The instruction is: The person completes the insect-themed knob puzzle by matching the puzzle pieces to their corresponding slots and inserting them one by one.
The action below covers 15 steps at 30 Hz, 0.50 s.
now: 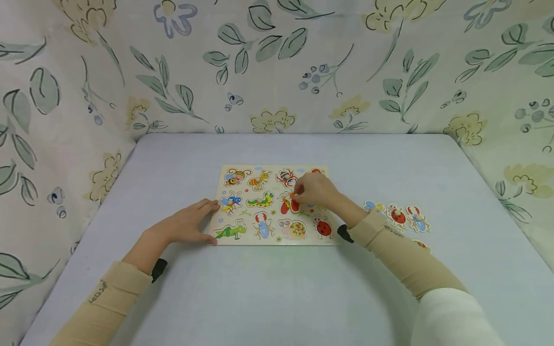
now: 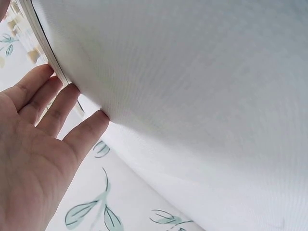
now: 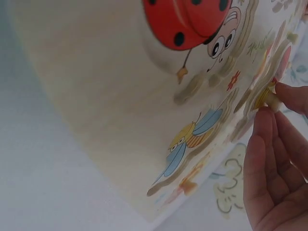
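Note:
A wooden insect puzzle board (image 1: 311, 240) lies on the table. My left hand (image 1: 187, 225) rests at its left edge, fingers extended; in the left wrist view the fingertips (image 2: 72, 90) touch the board's side. Over the right part of the board, my right hand (image 1: 318, 190) pinches the wooden knob (image 3: 273, 101) of a red butterfly puzzle piece (image 1: 285, 206) between thumb and fingers. That piece is at the butterfly spot in the middle row; whether it lies flush cannot be told. The hand hides part of the upper right pictures.
Right of the board lie loose pieces: a ladybug (image 1: 396, 216), a blue stag beetle (image 1: 418, 219), a blue-winged insect (image 1: 372, 206) and one (image 1: 422, 246) partly covered by the right sleeve. Knobbed pieces such as the caterpillar (image 1: 260, 200) sit on the board. Floral cloth (image 1: 277, 86) hangs behind.

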Available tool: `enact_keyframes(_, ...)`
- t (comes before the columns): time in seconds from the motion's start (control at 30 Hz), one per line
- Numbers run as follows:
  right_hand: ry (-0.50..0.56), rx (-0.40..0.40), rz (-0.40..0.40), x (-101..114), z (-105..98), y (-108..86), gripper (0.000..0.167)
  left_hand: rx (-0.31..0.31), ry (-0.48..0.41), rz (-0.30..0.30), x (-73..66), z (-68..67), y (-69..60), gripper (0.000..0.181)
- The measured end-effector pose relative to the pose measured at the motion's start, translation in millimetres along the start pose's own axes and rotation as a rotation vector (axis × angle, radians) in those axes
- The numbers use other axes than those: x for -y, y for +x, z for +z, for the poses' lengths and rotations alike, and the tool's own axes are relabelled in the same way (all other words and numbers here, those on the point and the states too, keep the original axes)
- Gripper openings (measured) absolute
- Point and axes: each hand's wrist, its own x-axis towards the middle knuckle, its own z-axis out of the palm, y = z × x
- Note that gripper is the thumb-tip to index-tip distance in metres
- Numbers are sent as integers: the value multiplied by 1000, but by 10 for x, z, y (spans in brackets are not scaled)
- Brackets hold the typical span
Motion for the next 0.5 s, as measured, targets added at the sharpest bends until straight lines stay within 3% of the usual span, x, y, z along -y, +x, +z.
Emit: enact_keyframes(0.5, -49, 2, 1, 120, 72, 70, 11, -7, 1, 7, -3, -4, -2, 92)
